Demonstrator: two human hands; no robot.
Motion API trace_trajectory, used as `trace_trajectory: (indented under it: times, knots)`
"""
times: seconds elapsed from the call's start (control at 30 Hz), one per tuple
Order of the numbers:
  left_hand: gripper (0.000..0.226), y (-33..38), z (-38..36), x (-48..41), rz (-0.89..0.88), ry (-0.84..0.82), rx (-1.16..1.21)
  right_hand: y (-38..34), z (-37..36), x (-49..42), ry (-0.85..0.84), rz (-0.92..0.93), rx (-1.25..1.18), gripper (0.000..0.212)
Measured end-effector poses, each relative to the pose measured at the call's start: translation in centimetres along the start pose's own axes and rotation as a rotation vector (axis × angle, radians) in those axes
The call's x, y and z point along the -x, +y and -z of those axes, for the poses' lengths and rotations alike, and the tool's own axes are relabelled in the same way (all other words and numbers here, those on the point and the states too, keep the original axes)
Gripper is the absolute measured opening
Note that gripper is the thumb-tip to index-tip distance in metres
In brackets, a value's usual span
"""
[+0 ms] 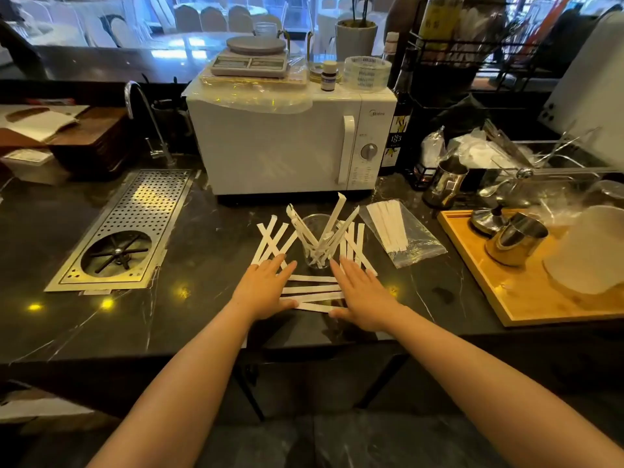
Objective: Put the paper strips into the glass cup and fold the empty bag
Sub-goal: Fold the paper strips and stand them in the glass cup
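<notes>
A clear glass cup (315, 251) stands on the dark counter in front of the microwave, with several white paper strips (332, 219) sticking out of it. More loose strips (312, 289) lie flat around the cup, to its left, right and front. My left hand (266, 288) lies flat, fingers spread, over the strips left of the cup. My right hand (363, 292) lies flat on the strips to the right. A clear plastic bag (410, 241), still holding several strips, rests to the right of the cup.
A white microwave (287, 143) stands just behind the cup. A perforated metal rinser tray (135, 224) is set in the counter at left. A wooden tray (526, 292) with steel pitchers and a white bowl sits at right. The counter edge (304, 346) runs below my hands.
</notes>
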State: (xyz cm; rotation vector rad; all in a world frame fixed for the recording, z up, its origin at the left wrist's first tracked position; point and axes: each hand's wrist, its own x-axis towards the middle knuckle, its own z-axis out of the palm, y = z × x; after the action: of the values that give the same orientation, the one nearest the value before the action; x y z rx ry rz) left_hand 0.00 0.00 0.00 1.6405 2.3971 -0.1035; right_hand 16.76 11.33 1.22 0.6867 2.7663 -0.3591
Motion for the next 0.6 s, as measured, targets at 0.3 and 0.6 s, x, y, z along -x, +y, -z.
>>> trace_trajectory:
  times: [0.3,0.6]
  knots:
    - [0.083,1.3,-0.1,-1.6,-0.048,-0.085,-0.031,-0.9,-0.2,-2.1,-0.098,0.001,0.039,0.082]
    - [0.071,1.9,-0.6,-2.5,-0.092,-0.126,-0.008,-0.4,-1.1,-3.4,-0.135,-0.013,0.032,0.079]
